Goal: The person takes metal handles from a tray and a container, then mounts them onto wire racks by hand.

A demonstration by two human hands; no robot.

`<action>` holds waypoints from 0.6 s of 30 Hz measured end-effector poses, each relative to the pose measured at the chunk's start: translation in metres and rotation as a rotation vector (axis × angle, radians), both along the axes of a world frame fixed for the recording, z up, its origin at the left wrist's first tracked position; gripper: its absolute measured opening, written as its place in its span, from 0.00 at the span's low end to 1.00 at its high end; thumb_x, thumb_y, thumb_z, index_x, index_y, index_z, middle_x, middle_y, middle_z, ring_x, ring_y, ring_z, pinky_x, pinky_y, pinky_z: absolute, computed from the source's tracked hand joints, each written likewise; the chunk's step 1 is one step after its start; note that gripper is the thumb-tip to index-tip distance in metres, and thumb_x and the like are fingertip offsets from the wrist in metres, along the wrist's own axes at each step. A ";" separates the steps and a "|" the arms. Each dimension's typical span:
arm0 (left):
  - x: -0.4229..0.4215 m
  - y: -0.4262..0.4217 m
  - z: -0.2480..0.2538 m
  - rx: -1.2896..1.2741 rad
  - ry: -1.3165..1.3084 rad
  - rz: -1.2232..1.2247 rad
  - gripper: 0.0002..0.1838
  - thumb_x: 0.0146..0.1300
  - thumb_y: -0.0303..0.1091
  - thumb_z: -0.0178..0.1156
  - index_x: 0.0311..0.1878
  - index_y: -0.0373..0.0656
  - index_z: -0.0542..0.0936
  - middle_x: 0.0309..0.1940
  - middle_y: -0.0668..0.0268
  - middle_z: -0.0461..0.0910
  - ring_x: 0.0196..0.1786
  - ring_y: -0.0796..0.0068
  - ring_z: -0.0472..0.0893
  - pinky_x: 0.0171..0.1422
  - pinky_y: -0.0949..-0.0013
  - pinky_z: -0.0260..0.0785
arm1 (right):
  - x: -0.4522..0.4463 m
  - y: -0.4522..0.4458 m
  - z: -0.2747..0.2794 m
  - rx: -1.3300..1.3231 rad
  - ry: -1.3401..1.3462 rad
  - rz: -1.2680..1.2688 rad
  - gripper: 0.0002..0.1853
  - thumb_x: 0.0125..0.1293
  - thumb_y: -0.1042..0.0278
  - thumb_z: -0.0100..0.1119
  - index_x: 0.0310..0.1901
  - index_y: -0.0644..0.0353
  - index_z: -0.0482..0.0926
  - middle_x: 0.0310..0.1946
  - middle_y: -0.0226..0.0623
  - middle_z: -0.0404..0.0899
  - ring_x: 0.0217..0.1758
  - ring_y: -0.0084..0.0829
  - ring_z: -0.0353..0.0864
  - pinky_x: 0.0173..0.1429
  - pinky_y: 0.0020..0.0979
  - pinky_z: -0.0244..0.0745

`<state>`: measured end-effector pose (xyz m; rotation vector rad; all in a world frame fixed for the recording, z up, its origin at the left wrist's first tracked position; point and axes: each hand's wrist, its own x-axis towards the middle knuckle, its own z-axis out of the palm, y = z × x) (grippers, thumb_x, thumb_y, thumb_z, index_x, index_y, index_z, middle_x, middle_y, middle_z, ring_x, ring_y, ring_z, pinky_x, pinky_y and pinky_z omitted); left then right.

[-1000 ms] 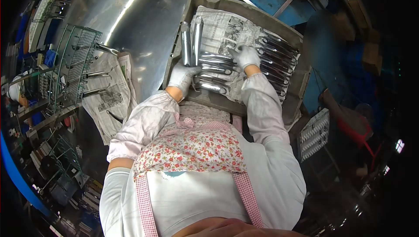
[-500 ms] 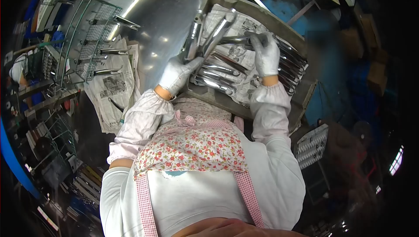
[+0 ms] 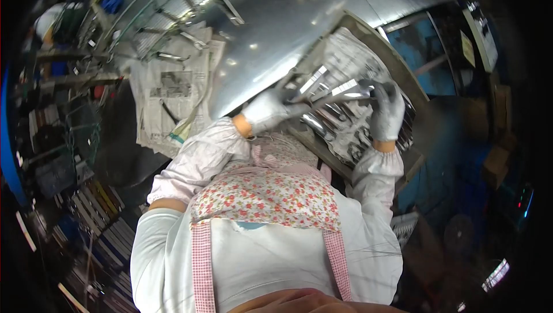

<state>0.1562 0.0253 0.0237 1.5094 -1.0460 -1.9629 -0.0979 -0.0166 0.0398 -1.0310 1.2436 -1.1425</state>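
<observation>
Print on the newspaper (image 3: 178,91) at left is too small to read. Blur softens the shiny metal pieces (image 3: 345,87) gripped in my left hand (image 3: 268,111) above the tray (image 3: 397,65); my right hand (image 3: 387,111) curls beside one's right end, grip unclear. Metal tabletop (image 3: 276,31) stretches beyond, far left.

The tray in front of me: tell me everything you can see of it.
The tray is dull grey-brown, possibly plastic, with straight sides and a raised rim. It is open-topped, lined with printed newspaper and holds shiny metal pieces, blurred here. It sits askew in the view, its near side by the floral apron. The left hand is at its left side and the right hand over its right part; whether either touches it, I can't tell.
</observation>
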 end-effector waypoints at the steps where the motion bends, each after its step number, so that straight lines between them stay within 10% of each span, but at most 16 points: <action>1: 0.009 0.005 -0.011 -0.046 -0.009 -0.076 0.34 0.59 0.38 0.66 0.64 0.30 0.66 0.38 0.63 0.83 0.25 0.82 0.76 0.28 0.79 0.72 | 0.000 0.001 -0.009 -0.041 0.096 0.059 0.09 0.70 0.71 0.50 0.42 0.70 0.73 0.38 0.43 0.80 0.36 0.28 0.80 0.43 0.25 0.75; 5: 0.049 0.019 -0.010 0.210 0.038 -0.178 0.37 0.57 0.46 0.68 0.64 0.33 0.67 0.29 0.59 0.82 0.22 0.78 0.78 0.20 0.74 0.70 | 0.013 -0.004 -0.058 0.105 -0.120 0.087 0.13 0.71 0.66 0.50 0.52 0.62 0.73 0.46 0.41 0.79 0.43 0.25 0.77 0.44 0.28 0.73; 8: 0.096 0.043 -0.015 0.076 -0.013 -0.035 0.21 0.63 0.39 0.62 0.53 0.34 0.74 0.24 0.64 0.80 0.21 0.79 0.76 0.20 0.76 0.67 | -0.013 -0.023 -0.144 -0.092 1.187 0.277 0.24 0.63 0.54 0.59 0.53 0.63 0.72 0.48 0.49 0.78 0.50 0.43 0.78 0.53 0.41 0.72; 10: 0.143 0.069 -0.024 0.011 0.042 0.128 0.14 0.62 0.36 0.62 0.43 0.33 0.78 0.25 0.62 0.81 0.25 0.77 0.79 0.29 0.75 0.70 | -0.022 -0.017 -0.199 0.019 1.403 0.434 0.28 0.57 0.52 0.64 0.52 0.66 0.74 0.48 0.53 0.78 0.51 0.48 0.77 0.55 0.42 0.71; 13: 0.214 0.123 -0.034 -0.015 0.093 0.505 0.12 0.59 0.32 0.63 0.42 0.35 0.78 0.26 0.62 0.81 0.25 0.76 0.79 0.29 0.74 0.70 | -0.032 -0.015 -0.233 0.153 1.426 0.546 0.38 0.51 0.49 0.69 0.58 0.66 0.70 0.53 0.53 0.76 0.55 0.50 0.77 0.60 0.40 0.70; 18: 0.296 0.236 -0.049 -0.070 -0.056 1.211 0.13 0.57 0.29 0.64 0.44 0.36 0.75 0.26 0.63 0.79 0.25 0.75 0.78 0.28 0.74 0.70 | -0.025 -0.028 -0.227 -0.018 1.509 0.614 0.26 0.50 0.50 0.64 0.45 0.63 0.76 0.40 0.54 0.80 0.46 0.52 0.79 0.52 0.47 0.72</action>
